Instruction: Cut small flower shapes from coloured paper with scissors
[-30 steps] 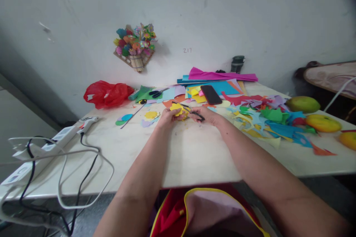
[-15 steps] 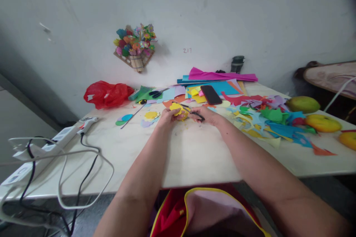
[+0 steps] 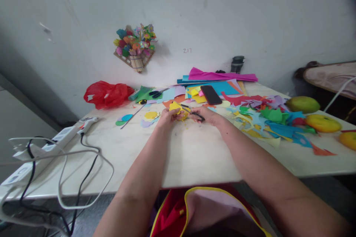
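Observation:
Far out over the pale table [image 3: 189,155], my left hand [image 3: 167,117] is closed on a yellow paper flower shape [image 3: 177,109]. My right hand [image 3: 207,116] grips black-handled scissors [image 3: 194,113], whose blades reach into the yellow paper. Small yellow snippets lie on the table under both hands. A finished yellow cut-out [image 3: 151,114] rests just left of my left hand.
Coloured paper sheets and scraps [image 3: 267,118] cover the table's right and back, with a black phone [image 3: 210,94], a second pair of scissors [image 3: 155,93] and a red plastic bag [image 3: 107,94]. Mangoes [image 3: 322,123] lie far right. Power strips with cables [image 3: 52,144] sit left. Paper-flower decoration [image 3: 136,46] hangs on the wall.
The yellow paper has turned slightly in my left hand and the scissors have shifted a little; otherwise nothing moved.

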{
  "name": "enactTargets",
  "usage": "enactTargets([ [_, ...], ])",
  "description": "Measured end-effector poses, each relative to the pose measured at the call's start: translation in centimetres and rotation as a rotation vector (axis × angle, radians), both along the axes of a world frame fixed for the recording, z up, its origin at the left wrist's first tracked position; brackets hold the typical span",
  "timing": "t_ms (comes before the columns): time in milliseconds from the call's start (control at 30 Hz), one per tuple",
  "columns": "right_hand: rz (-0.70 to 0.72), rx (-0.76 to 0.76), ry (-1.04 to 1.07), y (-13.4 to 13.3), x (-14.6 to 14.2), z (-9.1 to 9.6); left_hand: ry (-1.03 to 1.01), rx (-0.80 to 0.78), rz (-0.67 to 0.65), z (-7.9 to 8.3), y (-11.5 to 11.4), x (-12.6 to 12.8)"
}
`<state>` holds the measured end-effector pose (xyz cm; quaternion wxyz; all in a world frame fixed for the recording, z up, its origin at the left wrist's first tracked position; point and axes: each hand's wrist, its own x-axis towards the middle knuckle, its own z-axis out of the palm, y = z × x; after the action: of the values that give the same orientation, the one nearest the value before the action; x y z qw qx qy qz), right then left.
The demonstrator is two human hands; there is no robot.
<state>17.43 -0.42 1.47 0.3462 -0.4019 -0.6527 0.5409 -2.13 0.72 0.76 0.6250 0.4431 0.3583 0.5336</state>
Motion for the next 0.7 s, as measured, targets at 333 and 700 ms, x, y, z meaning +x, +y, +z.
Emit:
enactTargets([
  [333,-0.014,-0.025,0.008,-0.3,0.08,0.42,-0.016,-0.005,0.013,0.0,0.1,0.03],
  [700,-0.02,-0.025,0.014,-0.05,0.03,0.06,-0.007,-0.015,0.019,0.09,-0.04,0.05],
])
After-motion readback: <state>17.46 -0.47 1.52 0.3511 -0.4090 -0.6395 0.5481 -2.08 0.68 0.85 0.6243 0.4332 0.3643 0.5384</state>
